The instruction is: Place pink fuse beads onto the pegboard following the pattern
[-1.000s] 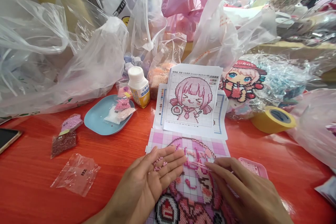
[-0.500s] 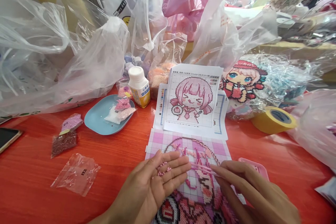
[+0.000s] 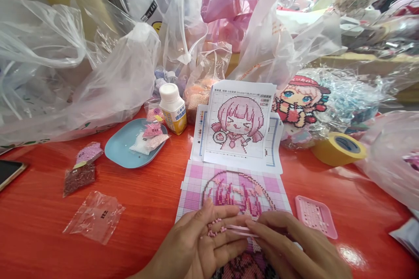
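Observation:
My left hand (image 3: 199, 244) lies palm up over the pink bead pegboard (image 3: 196, 183), fingers apart, cupping several small pink beads (image 3: 216, 229). My right hand (image 3: 291, 248) is closed in a pinch on pink tweezers (image 3: 238, 229), whose tips reach into the beads on the left palm. The pegboard carries a partly filled picture of a pink-haired figure. Just beyond it lies the printed pattern sheet (image 3: 240, 126) with the same figure.
A small pink tray (image 3: 316, 216) sits right of the pegboard, a yellow tape roll (image 3: 338, 148) further back. To the left are a blue dish (image 3: 122, 148) with bead packets, a white bottle (image 3: 173, 108), small bags (image 3: 94, 217) and a phone edge (image 3: 9, 171). Plastic bags crowd the back.
Both hands have drawn toward me along the pegboard, uncovering its upper part. The tweezers moved from the board to the beads in the left palm. The view shifted slightly.

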Demonstrator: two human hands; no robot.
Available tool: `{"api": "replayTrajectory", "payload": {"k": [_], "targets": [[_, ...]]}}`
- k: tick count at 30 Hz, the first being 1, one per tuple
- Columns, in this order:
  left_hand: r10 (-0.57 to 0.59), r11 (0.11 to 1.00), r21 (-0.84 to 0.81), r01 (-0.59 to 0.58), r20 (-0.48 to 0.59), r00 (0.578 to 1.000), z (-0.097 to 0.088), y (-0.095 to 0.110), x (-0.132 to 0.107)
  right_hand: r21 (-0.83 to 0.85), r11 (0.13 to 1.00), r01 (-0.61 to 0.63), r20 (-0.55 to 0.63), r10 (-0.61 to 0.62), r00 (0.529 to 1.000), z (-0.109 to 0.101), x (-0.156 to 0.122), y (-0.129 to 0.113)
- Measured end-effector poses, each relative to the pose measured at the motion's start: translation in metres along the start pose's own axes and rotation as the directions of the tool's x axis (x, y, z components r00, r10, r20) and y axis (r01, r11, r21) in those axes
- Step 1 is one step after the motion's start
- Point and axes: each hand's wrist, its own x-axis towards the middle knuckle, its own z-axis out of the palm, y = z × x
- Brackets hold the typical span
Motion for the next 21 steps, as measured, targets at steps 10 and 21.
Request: {"api": "replayTrajectory", "payload": {"k": [10, 21], "targets": [[-0.011, 0.998, -0.056, 0.011, -0.003, 1.000, 0.001, -0.002, -0.001, 0.124, 0.991, -0.047, -0.008, 0.048, 0.999, 0.013, -0.004, -0.004], [-0.026, 0.999, -0.037, 0.026, -0.005, 1.000, 0.000, 0.000, -0.001, 0.077, 0.996, -0.035, 0.055, 0.031, 0.998, 0.008, -0.012, 0.000]]}}
